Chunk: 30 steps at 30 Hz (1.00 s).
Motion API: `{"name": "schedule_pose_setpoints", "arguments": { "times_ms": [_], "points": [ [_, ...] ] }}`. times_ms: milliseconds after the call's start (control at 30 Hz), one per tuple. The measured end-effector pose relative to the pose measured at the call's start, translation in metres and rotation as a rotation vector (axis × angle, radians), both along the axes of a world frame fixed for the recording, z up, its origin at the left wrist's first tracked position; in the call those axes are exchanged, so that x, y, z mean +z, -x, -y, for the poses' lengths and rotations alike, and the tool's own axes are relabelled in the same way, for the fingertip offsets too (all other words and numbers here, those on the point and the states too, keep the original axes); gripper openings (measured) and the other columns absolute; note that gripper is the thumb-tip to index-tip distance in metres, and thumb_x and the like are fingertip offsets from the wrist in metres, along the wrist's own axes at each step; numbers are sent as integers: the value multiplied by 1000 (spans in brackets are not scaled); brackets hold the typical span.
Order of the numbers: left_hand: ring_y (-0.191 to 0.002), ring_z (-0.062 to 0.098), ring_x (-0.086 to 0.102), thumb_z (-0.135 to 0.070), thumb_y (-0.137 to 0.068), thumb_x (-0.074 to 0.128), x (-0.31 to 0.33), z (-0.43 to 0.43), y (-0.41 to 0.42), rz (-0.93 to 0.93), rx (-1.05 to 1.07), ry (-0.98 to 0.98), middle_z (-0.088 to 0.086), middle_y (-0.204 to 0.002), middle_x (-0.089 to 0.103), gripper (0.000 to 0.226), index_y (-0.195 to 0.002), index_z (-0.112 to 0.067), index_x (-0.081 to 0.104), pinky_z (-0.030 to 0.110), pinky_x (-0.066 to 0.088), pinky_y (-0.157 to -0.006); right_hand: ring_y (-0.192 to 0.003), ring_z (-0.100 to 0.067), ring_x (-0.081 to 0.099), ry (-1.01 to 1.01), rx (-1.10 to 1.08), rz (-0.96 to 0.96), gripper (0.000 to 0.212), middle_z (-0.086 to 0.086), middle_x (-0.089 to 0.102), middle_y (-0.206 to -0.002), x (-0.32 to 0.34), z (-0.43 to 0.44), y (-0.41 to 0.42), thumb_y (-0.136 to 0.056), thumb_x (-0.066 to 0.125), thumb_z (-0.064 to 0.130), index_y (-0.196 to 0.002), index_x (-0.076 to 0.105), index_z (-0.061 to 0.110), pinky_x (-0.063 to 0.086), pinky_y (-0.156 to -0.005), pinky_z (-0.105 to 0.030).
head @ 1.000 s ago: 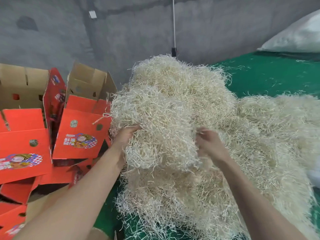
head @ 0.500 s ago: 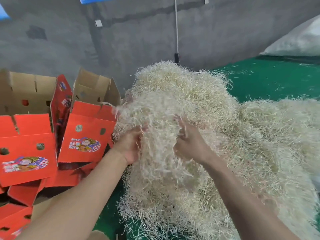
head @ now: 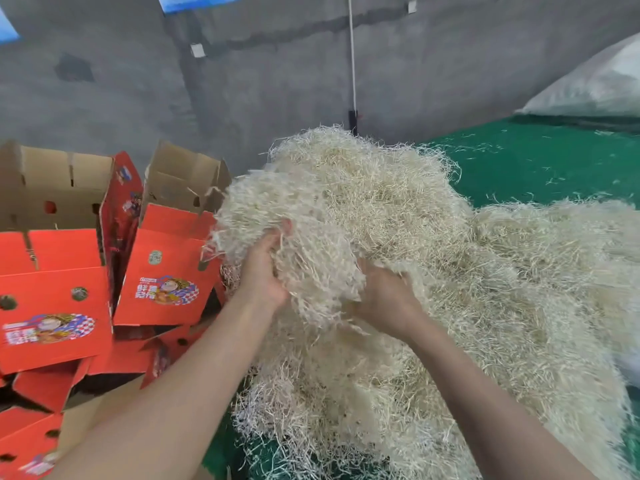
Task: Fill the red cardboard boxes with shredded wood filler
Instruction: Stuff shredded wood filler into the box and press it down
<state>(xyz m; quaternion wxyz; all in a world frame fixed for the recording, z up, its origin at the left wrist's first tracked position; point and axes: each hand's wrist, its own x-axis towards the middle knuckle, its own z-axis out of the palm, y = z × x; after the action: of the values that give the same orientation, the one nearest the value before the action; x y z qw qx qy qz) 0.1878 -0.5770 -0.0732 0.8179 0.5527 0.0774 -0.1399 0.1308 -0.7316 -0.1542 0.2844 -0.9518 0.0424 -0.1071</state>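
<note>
Gathering a clump off the big pale heap of shredded wood filler (head: 433, 271), both hands were sunk in the near-left face of the pile. Left hand (head: 265, 271) cupped the clump from the 9 o'clock side, fingers curled into the strands; right hand (head: 388, 299) pressed in from 3 o'clock, fingers partly buried. Both grips were closed on filler, a loose wad (head: 294, 237) held between them. The pile sat on a green mat surface (head: 536, 161) under a grey wall. Red cardboard boxes with brown inner flaps (head: 166, 265) stood open at 9 o'clock, just beside the pile; another red box (head: 52, 306) was further left. No filler was visible in either.

Risks, as judged: strands were tangled with the heap, so lifting could drag extra along or tear the wad apart. Loose ends could shed over the box flaps and floor during the carry left. Tilted boxes might tip if stuffed hard.
</note>
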Motion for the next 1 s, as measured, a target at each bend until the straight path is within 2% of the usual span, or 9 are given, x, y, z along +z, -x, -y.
{"name": "schedule_pose_setpoints", "arguments": {
  "times_ms": [100, 167, 333, 433, 567, 700, 833, 900, 1000],
  "points": [
    [-53, 19, 65, -30, -82, 62, 8, -21, -13, 49, 117, 93, 3, -61, 67, 17, -76, -14, 61, 27, 53, -52, -108, -20, 54, 387, -215, -169, 47, 6, 65, -98, -43, 43, 10, -87, 46, 10, -132, 42, 25, 26, -107, -45],
    [-59, 21, 68, -31, -83, 59, 14, -31, -14, 101, 116, 92, 4, -67, 69, 18, -82, -14, 64, 31, 55, -55, -116, -22, 51, 452, -265, -341, 44, 3, 64, -109, -69, 64, 23, -88, 42, 10, -131, 44, 21, 17, -111, -51],
    [-59, 19, 68, -36, -84, 55, 22, -45, -7, 161, 54, -7, 3, -69, 69, 22, -83, -16, 64, 29, 50, -58, -105, -14, 56, -70, 84, -444, 63, -8, 53, -128, -5, 86, 29, -82, 66, 24, -136, 36, 11, 39, -99, -28],
    [-49, 15, 64, -30, -75, 59, 25, -42, 0, 223, 8, -51, 1, -61, 65, 16, -78, -15, 60, 21, 51, -50, -137, -14, 22, -84, 211, -263, 106, 8, 20, -151, 62, 78, 28, -65, 77, 33, -146, 10, 31, 14, -104, -26],
    [-49, 11, 63, -32, -72, 59, 22, -34, 11, 221, -61, -140, -3, -57, 66, 18, -67, -17, 69, 22, 48, -54, -135, -4, 1, -517, 478, -130, 129, 9, -9, -153, 90, 13, 16, -62, 80, 26, -140, -21, 39, 6, -105, -27],
    [-37, 12, 55, -2, -88, 40, 29, -30, 11, 183, -60, -267, 5, -49, 56, 38, -60, -9, 65, 13, 41, -36, -126, -20, 39, -423, 347, -257, 69, -8, 40, -138, 48, -26, 1, -80, 62, 2, -139, 28, 10, 31, -96, -17],
    [-92, 27, 57, 3, -89, 50, 13, -55, 0, 131, -56, -749, 17, -91, 60, 12, -95, 8, 59, 30, 45, -69, -58, -2, 50, -746, 70, -17, 18, 14, 55, -60, 35, -16, -9, -78, 59, -3, -72, 55, 14, 39, -45, -7],
    [-105, 27, 56, -5, -86, 61, 3, -64, 4, 129, -119, -897, 14, -111, 59, 29, -110, 9, 58, 15, 41, -76, -51, 1, 50, -677, 12, 20, 13, 8, 58, -68, 35, -17, -11, -79, 55, 0, -80, 61, 11, 38, -41, -7],
    [-118, 29, 51, -18, -58, 83, -3, -58, 21, -73, -412, -522, 13, -122, 59, 71, -119, 0, 52, 17, 40, -89, -55, -5, 53, -492, -32, 65, 47, -5, 59, -99, 33, -34, -11, -79, 48, -4, -126, 50, 3, 41, -47, -16]
  ]
}}
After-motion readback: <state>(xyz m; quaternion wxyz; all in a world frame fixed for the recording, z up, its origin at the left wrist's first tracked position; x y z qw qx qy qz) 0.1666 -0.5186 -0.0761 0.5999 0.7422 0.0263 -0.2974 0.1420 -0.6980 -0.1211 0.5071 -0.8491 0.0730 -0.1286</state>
